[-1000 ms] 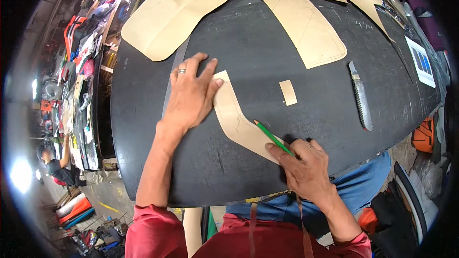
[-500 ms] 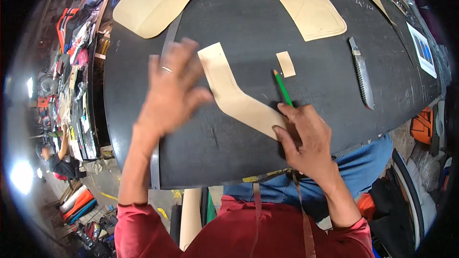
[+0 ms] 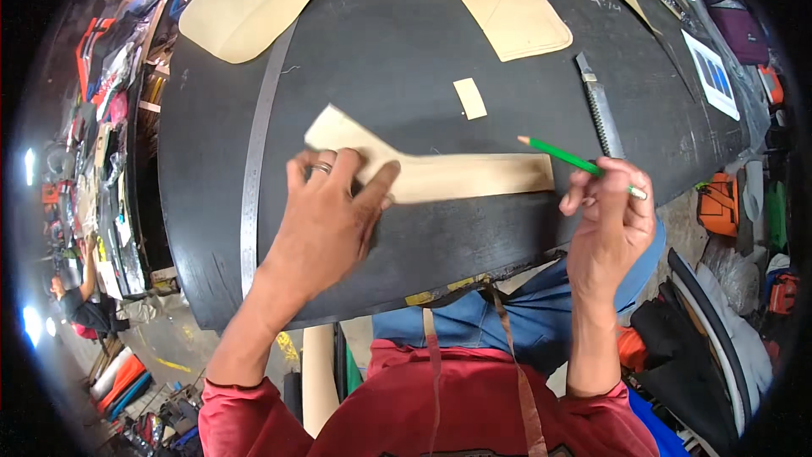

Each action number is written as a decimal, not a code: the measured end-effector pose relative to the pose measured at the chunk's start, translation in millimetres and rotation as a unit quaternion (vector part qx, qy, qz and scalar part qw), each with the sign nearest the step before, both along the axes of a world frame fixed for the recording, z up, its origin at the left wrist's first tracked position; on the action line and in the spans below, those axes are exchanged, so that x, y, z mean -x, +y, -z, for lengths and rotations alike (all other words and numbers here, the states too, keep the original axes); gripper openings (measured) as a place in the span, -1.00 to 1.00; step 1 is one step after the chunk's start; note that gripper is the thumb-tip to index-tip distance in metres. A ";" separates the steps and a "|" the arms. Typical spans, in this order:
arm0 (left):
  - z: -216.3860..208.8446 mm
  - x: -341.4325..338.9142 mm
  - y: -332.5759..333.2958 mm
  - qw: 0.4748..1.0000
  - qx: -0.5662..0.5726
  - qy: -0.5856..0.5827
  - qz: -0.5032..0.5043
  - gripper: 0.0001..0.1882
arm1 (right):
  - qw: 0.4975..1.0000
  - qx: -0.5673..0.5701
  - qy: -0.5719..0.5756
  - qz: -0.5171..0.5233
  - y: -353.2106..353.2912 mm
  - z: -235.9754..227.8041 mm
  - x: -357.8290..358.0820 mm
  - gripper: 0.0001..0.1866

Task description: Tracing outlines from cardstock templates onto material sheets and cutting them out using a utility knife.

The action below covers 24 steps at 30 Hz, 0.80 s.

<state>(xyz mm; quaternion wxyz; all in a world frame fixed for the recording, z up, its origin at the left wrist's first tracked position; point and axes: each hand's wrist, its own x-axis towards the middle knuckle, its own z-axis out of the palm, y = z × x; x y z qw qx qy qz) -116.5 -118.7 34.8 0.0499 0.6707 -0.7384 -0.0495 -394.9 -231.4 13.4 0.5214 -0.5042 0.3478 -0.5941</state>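
A bent tan paper pattern piece [image 3: 474,176] lies on the black tabletop [image 3: 372,59], its short arm angled up to the left. My left hand [image 3: 326,211], with a ring on one finger, has its thumb and fingertips closed on the piece near the bend; the hand hides part of its lower edge. Off the right end of the piece, my right hand [image 3: 613,228] grips a green pencil [image 3: 558,155], its sharpened tip pointing left over the paper. A small tan paper rectangle [image 3: 470,99] rests just beyond the piece.
A long metal ruler [image 3: 258,140] lies along the left side. To the right are a utility knife [image 3: 599,106] and a white sheet with a blue picture [image 3: 712,76]. Large tan paper patterns [image 3: 245,4] cover the far edge. Crowded shelves [image 3: 110,118] stand at left.
The pattern piece has turned so its long arm runs nearly level to the right. My left hand has come down onto it. My right hand has let go of it and lifted away with the pencil.
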 end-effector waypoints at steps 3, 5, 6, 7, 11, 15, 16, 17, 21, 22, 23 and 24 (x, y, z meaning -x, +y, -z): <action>-11.8 -13.0 -2.0 0.999 -0.013 0.026 0.032 -0.50 | 0.997 -0.065 -0.036 0.003 4.4 -6.0 -2.9 -0.79; -9.6 -28.0 -5.7 0.997 0.067 -0.019 0.037 -0.49 | 0.994 -0.087 -0.057 -0.017 10.7 -7.4 -8.4 -0.76; -5.9 -29.9 -2.3 0.997 0.068 -0.017 0.035 -0.49 | 0.992 -0.099 -0.074 -0.037 13.0 -6.0 -8.0 -0.75; 0.7 -30.9 2.2 0.998 0.060 -0.013 0.034 -0.50 | 0.988 -0.111 -0.091 -0.058 15.4 -2.9 -7.3 -0.74; 1.3 -11.1 21.4 1.000 0.020 -0.014 0.010 -0.45 | 0.976 -0.149 -0.115 -0.108 21.2 9.2 -12.4 -0.76; 4.1 7.3 36.3 0.999 0.017 0.037 -0.008 -0.54 | 0.973 -0.121 -0.026 -0.195 23.0 9.5 -23.3 -0.57; 7.5 9.6 35.0 0.996 0.060 0.070 -0.010 -0.60 | 0.977 -0.105 0.001 -0.186 25.8 9.0 -27.7 -0.62; 8.6 11.5 34.4 0.995 0.058 0.075 -0.015 -0.60 | 0.980 -0.089 0.029 -0.177 29.1 8.4 -32.0 -0.67; 4.9 14.6 27.4 0.992 0.065 0.102 -0.030 -0.59 | 0.981 -0.085 0.097 -0.144 39.6 11.0 -43.6 -0.87; 5.9 15.8 25.2 0.991 0.068 0.112 -0.028 -0.57 | 0.981 -0.085 0.100 -0.143 39.9 12.7 -47.5 -0.87; 8.0 16.5 21.9 0.991 0.069 0.114 -0.028 -0.57 | 0.981 -0.086 0.080 -0.155 39.1 15.2 -50.6 -0.88; 10.0 17.4 19.3 0.988 0.067 0.139 -0.013 -0.56 | 0.980 -0.090 0.059 -0.168 39.3 16.7 -53.5 -0.88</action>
